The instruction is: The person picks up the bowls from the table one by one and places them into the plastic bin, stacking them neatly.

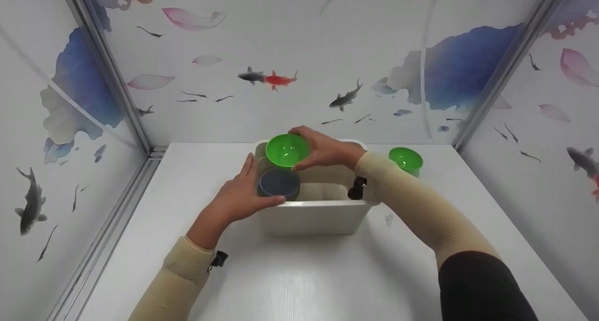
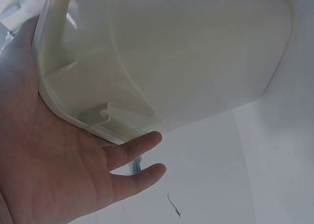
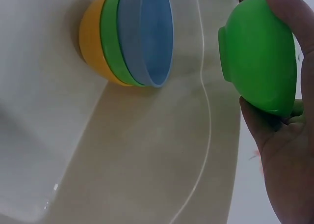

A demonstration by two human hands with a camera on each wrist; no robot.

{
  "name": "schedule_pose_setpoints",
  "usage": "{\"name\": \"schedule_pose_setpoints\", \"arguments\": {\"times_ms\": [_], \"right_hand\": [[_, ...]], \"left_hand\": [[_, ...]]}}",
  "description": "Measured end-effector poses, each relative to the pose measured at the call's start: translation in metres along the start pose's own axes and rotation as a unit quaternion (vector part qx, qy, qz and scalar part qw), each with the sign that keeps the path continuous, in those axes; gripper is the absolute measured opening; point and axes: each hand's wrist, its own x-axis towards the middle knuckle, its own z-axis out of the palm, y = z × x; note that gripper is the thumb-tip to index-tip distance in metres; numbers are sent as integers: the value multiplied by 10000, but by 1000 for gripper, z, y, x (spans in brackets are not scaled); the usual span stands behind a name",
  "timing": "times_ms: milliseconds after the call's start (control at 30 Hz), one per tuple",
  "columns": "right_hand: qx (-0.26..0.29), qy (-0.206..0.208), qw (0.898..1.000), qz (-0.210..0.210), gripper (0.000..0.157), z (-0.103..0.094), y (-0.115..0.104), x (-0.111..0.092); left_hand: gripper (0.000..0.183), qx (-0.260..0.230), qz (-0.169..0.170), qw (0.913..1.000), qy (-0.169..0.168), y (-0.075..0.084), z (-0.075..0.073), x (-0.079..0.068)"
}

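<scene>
My right hand (image 1: 323, 148) grips a green bowl (image 1: 287, 150) by its side, above the left part of a white plastic bin (image 1: 313, 218). In the right wrist view the bowl is clear of the bin floor, with thumb and fingers around it. Below it, inside the bin, sits a nested stack: a blue-grey bowl (image 3: 157, 37) innermost, then a green one (image 3: 112, 37), then an orange-yellow one (image 3: 91, 37) outermost. My left hand (image 1: 238, 197) rests against the bin's left rim. Its fingers are extended, as the left wrist view shows.
Another green bowl (image 1: 406, 159) stands on the white table (image 1: 290, 283), right of the bin and partly behind my right forearm. Printed panels with fish and petals (image 1: 299, 45) enclose the table at the back and sides.
</scene>
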Motion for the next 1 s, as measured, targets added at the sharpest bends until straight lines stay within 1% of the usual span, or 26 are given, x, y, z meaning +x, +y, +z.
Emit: {"name": "schedule_pose_setpoints", "arguments": {"times_ms": [100,200,367,500,600,733,867,1000], "right_hand": [[85,-113,9999,47,105,6,1,2],[51,-225,9997,66,106,10,3,4],[-143,-400,9991,44,110,16,3,6],[-271,-553,9981,-53,107,21,3,8],[-219,-663,9975,-85,103,25,4,9],[-114,-782,9968,-105,105,32,8,10],[-287,-879,9957,-109,109,36,9,10],[-507,-918,9945,-43,110,38,10,8]], "left_hand": [[145,-12,31,10000,14,-1,0,0],[143,-41,89,9999,28,-1,-1,0],[143,-99,153,9998,97,-1,0,1],[144,-61,87,9999,78,-2,1,2],[144,-50,63,9999,69,-2,1,2],[144,-17,93,9999,85,-1,0,1],[144,12,104,9999,59,-1,0,1],[144,56,119,9999,66,-1,1,1]]}}
